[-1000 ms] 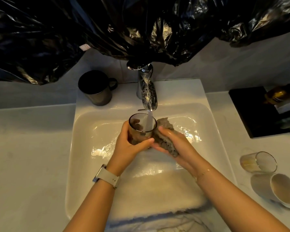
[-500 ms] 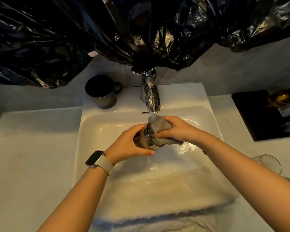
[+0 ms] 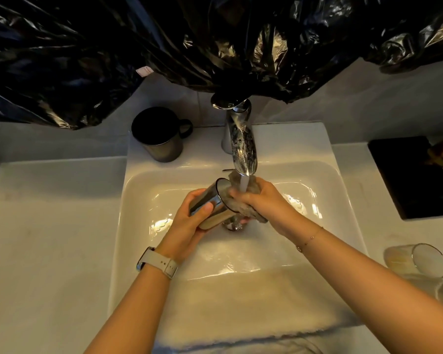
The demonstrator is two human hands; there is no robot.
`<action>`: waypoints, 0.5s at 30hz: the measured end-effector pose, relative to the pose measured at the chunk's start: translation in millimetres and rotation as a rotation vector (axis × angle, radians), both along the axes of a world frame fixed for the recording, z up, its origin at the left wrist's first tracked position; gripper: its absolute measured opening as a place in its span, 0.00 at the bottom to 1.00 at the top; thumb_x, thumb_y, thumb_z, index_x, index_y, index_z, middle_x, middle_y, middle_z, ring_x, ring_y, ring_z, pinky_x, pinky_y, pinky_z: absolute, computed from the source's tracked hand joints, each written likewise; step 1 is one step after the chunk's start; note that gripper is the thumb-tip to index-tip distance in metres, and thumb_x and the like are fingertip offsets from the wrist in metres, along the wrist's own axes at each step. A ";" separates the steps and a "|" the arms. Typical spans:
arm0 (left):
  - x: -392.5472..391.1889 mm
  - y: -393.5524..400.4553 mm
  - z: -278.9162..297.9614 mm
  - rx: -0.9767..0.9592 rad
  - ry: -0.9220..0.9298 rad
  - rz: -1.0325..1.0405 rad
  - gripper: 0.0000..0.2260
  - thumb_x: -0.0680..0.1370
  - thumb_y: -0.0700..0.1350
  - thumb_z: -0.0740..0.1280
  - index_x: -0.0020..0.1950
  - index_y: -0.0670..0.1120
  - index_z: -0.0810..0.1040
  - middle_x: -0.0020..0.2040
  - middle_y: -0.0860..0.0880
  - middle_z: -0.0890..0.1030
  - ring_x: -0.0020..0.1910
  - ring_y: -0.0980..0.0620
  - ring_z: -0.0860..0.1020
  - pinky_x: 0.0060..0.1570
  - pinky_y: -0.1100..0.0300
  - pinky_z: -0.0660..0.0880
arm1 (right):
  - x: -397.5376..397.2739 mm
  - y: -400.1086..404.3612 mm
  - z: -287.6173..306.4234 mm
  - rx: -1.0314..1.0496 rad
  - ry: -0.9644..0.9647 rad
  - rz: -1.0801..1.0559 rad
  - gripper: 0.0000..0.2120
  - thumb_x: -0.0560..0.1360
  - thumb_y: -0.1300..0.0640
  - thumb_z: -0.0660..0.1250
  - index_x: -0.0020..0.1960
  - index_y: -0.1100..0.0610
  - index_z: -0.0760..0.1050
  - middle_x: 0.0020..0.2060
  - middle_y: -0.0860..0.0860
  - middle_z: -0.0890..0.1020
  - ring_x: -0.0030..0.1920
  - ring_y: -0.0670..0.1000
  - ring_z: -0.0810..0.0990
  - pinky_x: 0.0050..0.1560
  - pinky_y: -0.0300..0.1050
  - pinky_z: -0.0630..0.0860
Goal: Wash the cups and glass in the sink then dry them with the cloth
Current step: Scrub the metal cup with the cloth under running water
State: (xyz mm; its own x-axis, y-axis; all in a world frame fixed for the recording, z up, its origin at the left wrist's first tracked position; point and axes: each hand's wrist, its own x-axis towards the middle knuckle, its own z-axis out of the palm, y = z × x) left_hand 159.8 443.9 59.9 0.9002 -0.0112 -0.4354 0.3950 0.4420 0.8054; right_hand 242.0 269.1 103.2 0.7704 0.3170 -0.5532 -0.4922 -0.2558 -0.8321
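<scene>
Over the middle of the sink, a cup is gripped on its side by the left hand. A sponge is pinched by the right hand at its rim, under the tap. The wet cup could be dropped if squeezed loosely.

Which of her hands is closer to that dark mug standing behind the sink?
Left. The left hand holds a cup over the basin, in front of the dark mug. The right hand, under the tap, is farther off to the mug's right.
</scene>
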 end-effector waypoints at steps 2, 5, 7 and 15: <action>0.8 2.9 0.7 0.032 -0.001 -0.031 0.26 0.71 0.49 0.74 0.67 0.44 0.72 0.66 0.39 0.77 0.61 0.45 0.80 0.55 0.53 0.80 | 4.4 -4.2 4.1 0.061 0.090 0.097 0.29 0.70 0.56 0.76 0.67 0.54 0.68 0.57 0.53 0.81 0.53 0.52 0.83 0.50 0.47 0.81; 4.3 3.7 4.3 0.003 -0.005 0.015 0.35 0.70 0.53 0.78 0.71 0.42 0.69 0.67 0.39 0.76 0.64 0.44 0.78 0.61 0.51 0.78 | 11.8 -12.0 9.2 0.162 0.174 0.233 0.34 0.69 0.61 0.76 0.69 0.51 0.64 0.60 0.52 0.80 0.55 0.51 0.82 0.54 0.46 0.79; 8.0 1.3 6.9 -0.054 -0.012 0.060 0.38 0.72 0.58 0.75 0.73 0.39 0.67 0.69 0.38 0.76 0.67 0.42 0.76 0.65 0.48 0.75 | 13.4 -11.2 10.4 0.180 0.128 0.244 0.27 0.70 0.65 0.74 0.65 0.51 0.70 0.55 0.50 0.83 0.52 0.49 0.84 0.47 0.40 0.80; 31.3 -20.8 19.6 0.073 0.262 0.098 0.23 0.84 0.58 0.56 0.62 0.40 0.79 0.55 0.40 0.84 0.52 0.44 0.84 0.48 0.53 0.82 | 11.8 6.0 -8.0 -0.163 -0.369 0.144 0.22 0.62 0.58 0.74 0.56 0.53 0.81 0.45 0.43 0.85 0.48 0.43 0.83 0.50 0.43 0.80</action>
State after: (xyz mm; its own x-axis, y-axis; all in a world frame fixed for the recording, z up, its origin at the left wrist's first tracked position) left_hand 191.1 423.1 79.6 0.7523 0.1108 -0.6495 0.5517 0.4330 0.7129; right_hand 253.8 275.0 95.2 0.8802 0.3672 -0.3007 -0.1186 -0.4433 -0.8885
